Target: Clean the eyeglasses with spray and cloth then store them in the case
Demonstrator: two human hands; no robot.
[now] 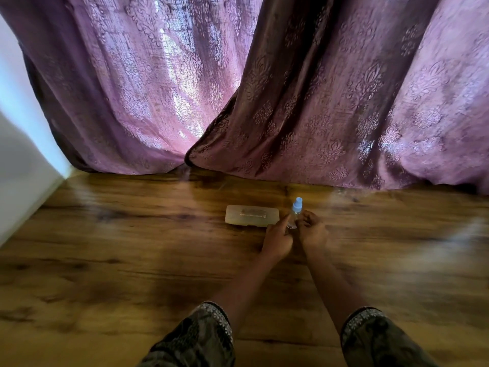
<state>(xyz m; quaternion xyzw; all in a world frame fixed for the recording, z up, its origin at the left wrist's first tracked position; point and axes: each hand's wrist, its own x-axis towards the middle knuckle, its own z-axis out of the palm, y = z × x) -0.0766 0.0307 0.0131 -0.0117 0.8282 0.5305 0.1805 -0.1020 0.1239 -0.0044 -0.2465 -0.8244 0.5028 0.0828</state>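
Note:
A small clear spray bottle with a pale blue cap stands upright on the wooden surface. My right hand curls its fingers round the bottle's lower right side. My left hand touches the bottle's lower left with a stretched finger. A translucent, closed eyeglass case lies flat just left of the bottle, with the glasses faintly showing inside. No cloth is visible.
Purple patterned curtains hang along the back edge of the surface. A white wall borders the left side. Bare wood stretches on both sides and toward me. The picture is blurred.

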